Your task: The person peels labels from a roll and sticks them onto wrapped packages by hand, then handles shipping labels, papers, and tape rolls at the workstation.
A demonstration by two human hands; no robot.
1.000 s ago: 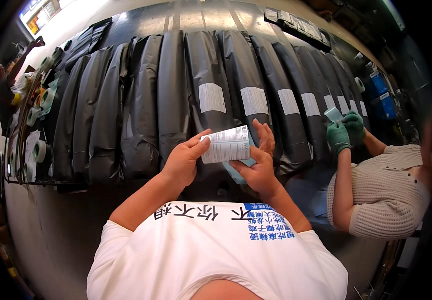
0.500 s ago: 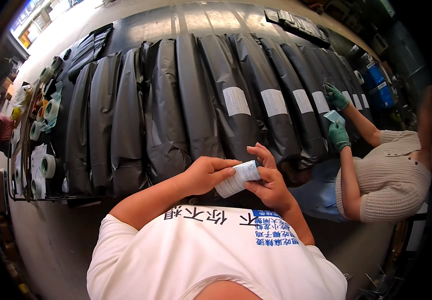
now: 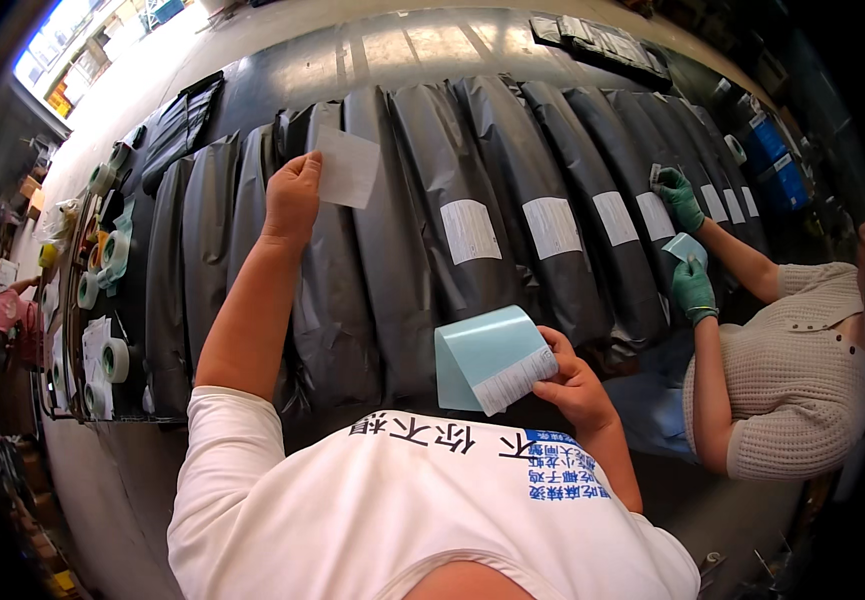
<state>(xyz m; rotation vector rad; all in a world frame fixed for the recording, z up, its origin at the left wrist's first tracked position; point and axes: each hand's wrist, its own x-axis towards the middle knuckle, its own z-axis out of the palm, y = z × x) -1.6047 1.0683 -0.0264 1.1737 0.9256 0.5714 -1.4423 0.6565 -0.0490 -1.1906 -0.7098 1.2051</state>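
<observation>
Upper centre-left, white label (image 3: 350,168): pinched in left hand (image 3: 292,198).
Black package (image 3: 336,290) behind: lengthwise up-frame, left hand nearer.
Blue strip (image 3: 492,338) below: right hand (image 3: 576,387) pinches it, hands apart.

The label (image 3: 349,170) looks like matt paper, the blue backing (image 3: 492,338) glossy, the packages (image 3: 394,260) creased plastic.

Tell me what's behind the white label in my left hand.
Black wrapped packages show around the white label in your left hand. The label hides the patch directly behind it, so I can't tell whether anything is stuck there.
</observation>
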